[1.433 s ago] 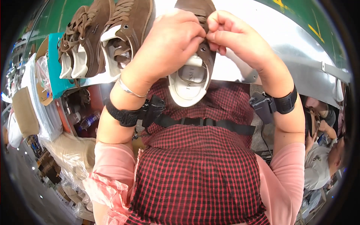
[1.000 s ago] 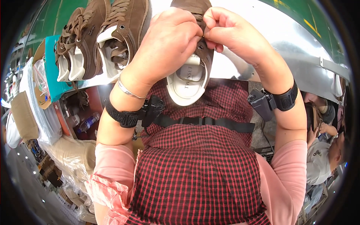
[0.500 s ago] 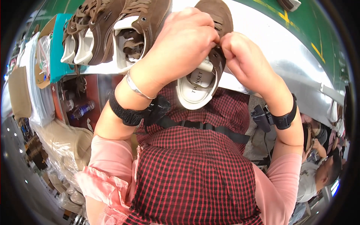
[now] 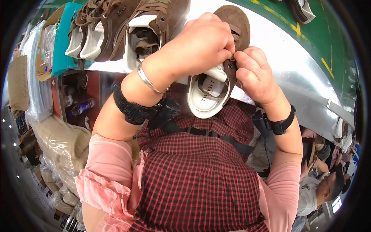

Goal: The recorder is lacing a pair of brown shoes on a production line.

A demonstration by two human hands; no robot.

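A brown low-top lace-up shoe [image 4: 236, 17] with a white lining lies on the metal tabletop, toe away from me and heel towards my body. My left hand [image 4: 206, 44] is closed in a pinch over the laced front, covering much of the tongue and left eyelets. My right hand [image 4: 255, 73] is curled closed at the shoe's right side, thumb and forefinger pinched at an eyelet. The fingertips of both hands meet there on the shoelace, most of which they hide. A loop of brown lace lies across the shoe's opening.
Several matching brown shoes [image 4: 116, 29] stand at the left, laces tucked in one. A teal box [image 4: 62, 42] is beyond them. Under the table, a shelf holds a bottle [image 4: 82, 107]. Plastic-wrapped beige bundles [image 4: 62, 143] are at left. People sit at far right.
The shoe and both hands appear slightly lower and farther right in view. My right hand has turned, its fingers now more visible, while both pinches stay together at the eyelets.
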